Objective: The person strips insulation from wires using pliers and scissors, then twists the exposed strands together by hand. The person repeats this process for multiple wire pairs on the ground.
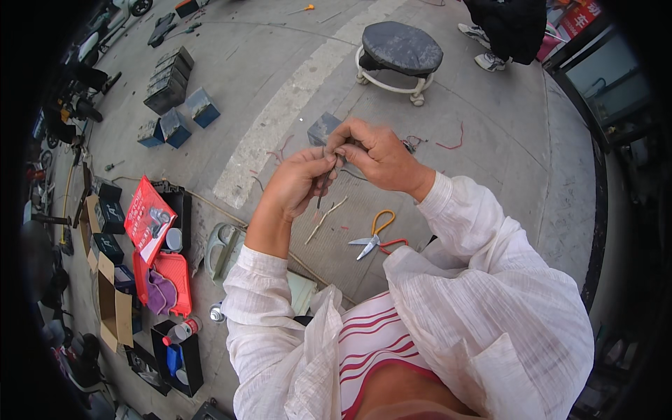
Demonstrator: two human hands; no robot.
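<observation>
Both my hands are raised and meet over the concrete, fingertips pinched together. My left hand [294,183] is closed on a thin dark wire [320,199], whose end hangs below the fingers. Thumb and forefinger of my right hand [383,155] pinch at the same spot; the wire there is mostly hidden by the fingers. Just beyond the hands a grey block-shaped battery [323,129] sits on the ground. Below them lie a pale stick-like strip [326,220] and scissors [375,241] with spread blades and one orange and one red handle.
A round dark stool [402,49] on a white wheeled base stands ahead, with a person [509,28] behind it. More batteries [168,82] are grouped at the far left. Nearer left are a red case [183,274], cardboard boxes [114,315] and a bottle [183,330]. Red wire scraps [458,137] lie right.
</observation>
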